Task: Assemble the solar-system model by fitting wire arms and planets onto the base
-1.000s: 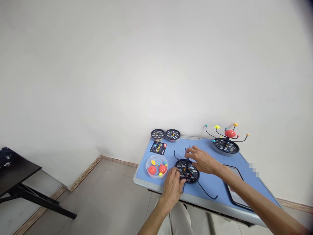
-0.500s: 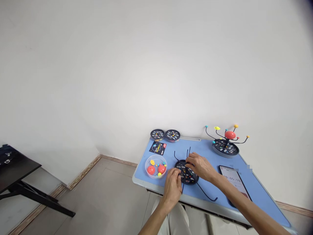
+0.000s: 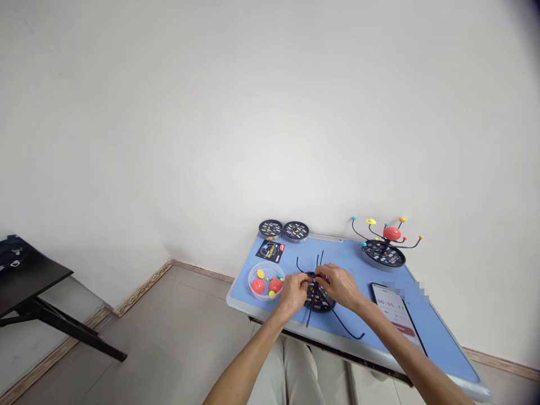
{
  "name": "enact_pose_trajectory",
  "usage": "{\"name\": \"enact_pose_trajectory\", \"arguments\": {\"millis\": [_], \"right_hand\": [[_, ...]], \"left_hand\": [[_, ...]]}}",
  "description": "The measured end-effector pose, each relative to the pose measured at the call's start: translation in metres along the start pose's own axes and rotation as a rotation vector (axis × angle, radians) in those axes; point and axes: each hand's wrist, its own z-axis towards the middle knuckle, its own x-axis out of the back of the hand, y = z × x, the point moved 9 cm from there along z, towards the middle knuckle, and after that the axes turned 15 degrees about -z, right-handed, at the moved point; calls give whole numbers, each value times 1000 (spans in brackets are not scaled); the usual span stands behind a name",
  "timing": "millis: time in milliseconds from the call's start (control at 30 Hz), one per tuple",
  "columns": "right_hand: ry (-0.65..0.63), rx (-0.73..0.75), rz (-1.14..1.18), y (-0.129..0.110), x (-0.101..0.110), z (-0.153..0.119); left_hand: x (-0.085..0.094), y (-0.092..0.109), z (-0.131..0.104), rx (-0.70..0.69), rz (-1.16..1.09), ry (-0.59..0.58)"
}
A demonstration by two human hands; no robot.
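Note:
A round black base (image 3: pixel 319 301) printed with small planet pictures lies near the table's front edge, partly hidden under my hands. Thin black rods (image 3: pixel 347 329) with bent ends stick out from its middle, some toward the wall, others toward me. My left hand (image 3: pixel 295 291) is closed, its fingertips pinching a black rod over the far left part of the base. Right beside it my right hand (image 3: pixel 340 283) is also closed on the black rods, fingers bent down. The exact grip points are covered by my fingers.
Left of the base stands a clear tub (image 3: pixel 251 288) of coloured balls. Behind it are a printed card (image 3: pixel 270 251) and two round black-topped containers (image 3: pixel 270 229) (image 3: pixel 296 230). A built planet model (image 3: pixel 383 254) and a phone (image 3: pixel 394 309) running a timer are on the right.
My left hand has moved up from the near left edge of the base toward its far side, joining my right hand. The view has shifted slightly.

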Motion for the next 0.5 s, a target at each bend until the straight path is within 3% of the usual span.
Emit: {"name": "enact_pose_trajectory", "arguments": {"millis": [167, 300, 400, 500], "right_hand": [[71, -29, 66, 3, 12, 2], [95, -27, 191, 4, 23, 0], [124, -19, 324, -2, 36, -6], [123, -16, 446, -16, 48, -13]], "left_hand": [[-4, -6, 2, 22, -26, -24], [11, -4, -2, 53, -159, 104], [25, 10, -10, 27, -358, 206], [28, 32, -22, 0, -573, 194]]}}
